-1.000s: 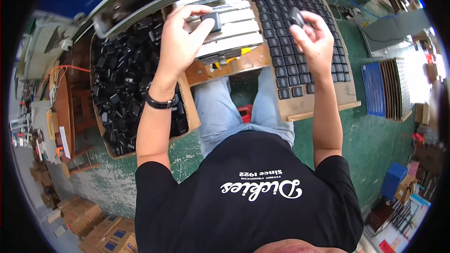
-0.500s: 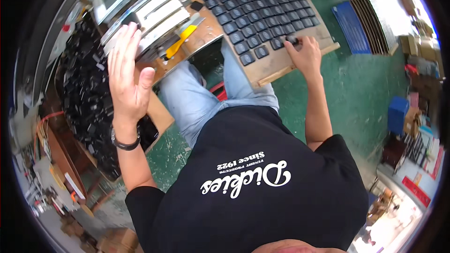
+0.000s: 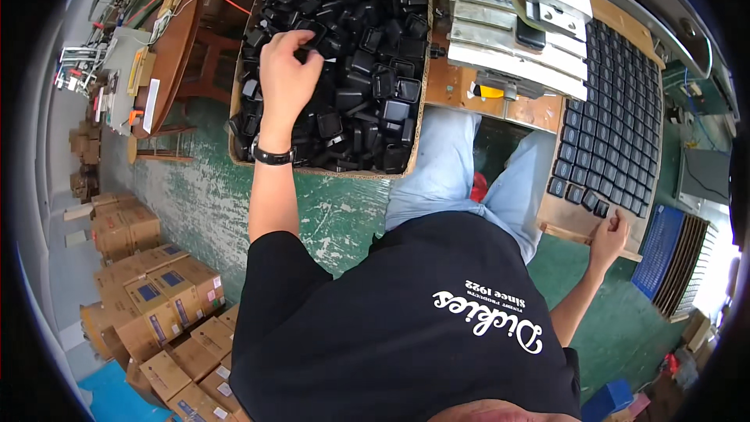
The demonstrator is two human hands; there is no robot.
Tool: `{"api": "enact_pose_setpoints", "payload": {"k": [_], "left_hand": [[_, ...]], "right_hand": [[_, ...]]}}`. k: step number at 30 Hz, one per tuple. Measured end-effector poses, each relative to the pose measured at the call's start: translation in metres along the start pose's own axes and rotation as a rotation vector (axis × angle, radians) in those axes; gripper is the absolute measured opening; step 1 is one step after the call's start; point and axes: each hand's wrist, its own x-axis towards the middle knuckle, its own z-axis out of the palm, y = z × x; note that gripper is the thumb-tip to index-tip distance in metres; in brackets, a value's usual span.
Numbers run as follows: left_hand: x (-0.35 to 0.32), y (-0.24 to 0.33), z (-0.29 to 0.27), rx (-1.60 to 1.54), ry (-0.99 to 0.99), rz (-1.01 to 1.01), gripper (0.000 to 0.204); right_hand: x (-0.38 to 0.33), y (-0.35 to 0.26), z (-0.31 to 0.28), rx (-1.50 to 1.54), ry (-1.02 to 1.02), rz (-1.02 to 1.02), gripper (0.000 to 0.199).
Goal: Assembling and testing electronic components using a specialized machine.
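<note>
Carton (image 3: 351, 175) of brown cardboard, near 12 o'clock, holds a loose heap of black parts (image 3: 349, 99), in which we note glossy faces, rounded corners and, in several, hollow open sides. The left hand (image 3: 289, 70), at 11 o'clock, curls above this heap; its thumb and fingertips stand slightly apart, though we cannot tell whether they have hold of a part. Toward 3 o'clock we find a flat tan board (image 3: 566, 211) bearing close rows of black caps (image 3: 598, 144), roughly square, with pale oval marks facing up. The board's long axis runs from just past 12 o'clock to just past 6, whereas the heaped parts point every way. The right hand (image 3: 612, 238) bends its fingers at the near edge of these rows, beside the end cap (image 3: 601, 208); its grip is too small for us to judge. Between 1 and 2 o'clock, a ridged metal fixture (image 3: 484, 34) carries one black block (image 3: 531, 33), squarish, its long axis unclear to us.
</note>
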Motion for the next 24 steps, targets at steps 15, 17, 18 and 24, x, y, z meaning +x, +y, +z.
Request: {"api": "enact_pose_setpoints", "payload": {"k": [15, 17, 18, 24], "left_hand": [[-0.002, 0.008, 0.024, -0.153, 0.059, 0.052, 0.044], [-0.003, 0.010, 0.024, -0.257, 0.030, -0.029, 0.042], [-0.004, 0.013, 0.023, -0.343, 0.010, -0.136, 0.040], [-0.002, 0.074, 0.028, -0.642, 0.002, -0.051, 0.041]], "right_hand": [[0.085, -0.238, -0.025, 0.615, -0.040, -0.537, 0.034], [0.101, -0.283, -0.028, 0.656, -0.067, -0.715, 0.034], [0.108, -0.302, -0.028, 0.689, -0.119, -0.747, 0.033], [0.135, -0.367, -0.018, 0.509, -0.378, -0.806, 0.045]]}}
